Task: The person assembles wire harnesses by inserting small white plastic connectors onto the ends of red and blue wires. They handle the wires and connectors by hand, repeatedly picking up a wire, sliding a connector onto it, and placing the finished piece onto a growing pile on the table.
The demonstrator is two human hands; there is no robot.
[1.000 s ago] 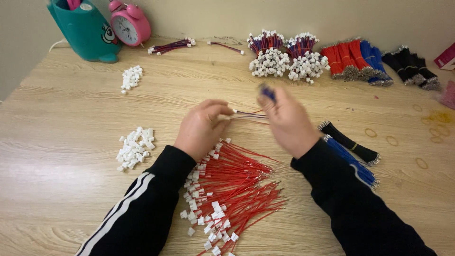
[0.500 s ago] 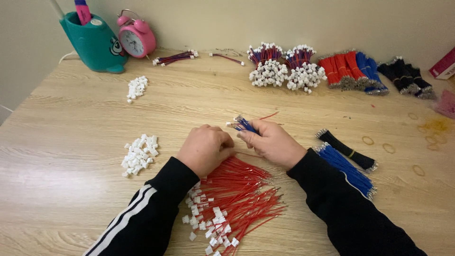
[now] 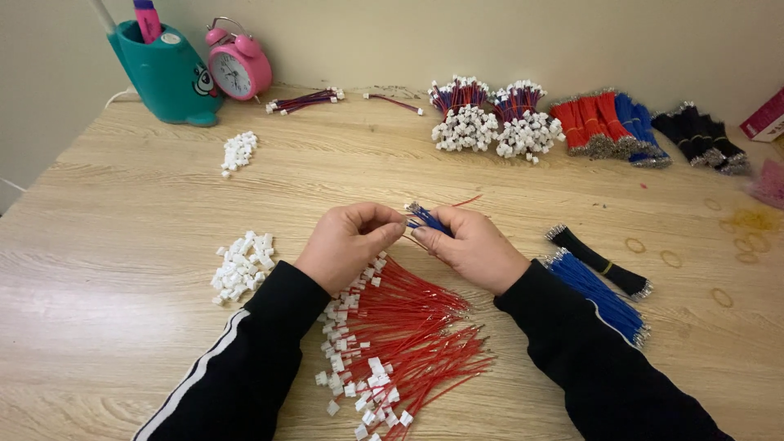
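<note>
Hands (image 3: 412,245) closer now, fingertips hidden.

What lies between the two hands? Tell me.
In the head view, a few short blue wires bridge the gap, pinched by the left hand and the right hand, above the red wire pile.

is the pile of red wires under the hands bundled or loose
Loose. The red wires fan out unevenly across the table, white connector ends scattered along one edge, with no band or tie visible around them.

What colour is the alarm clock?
The clock is pink, seen in the head view.
</note>
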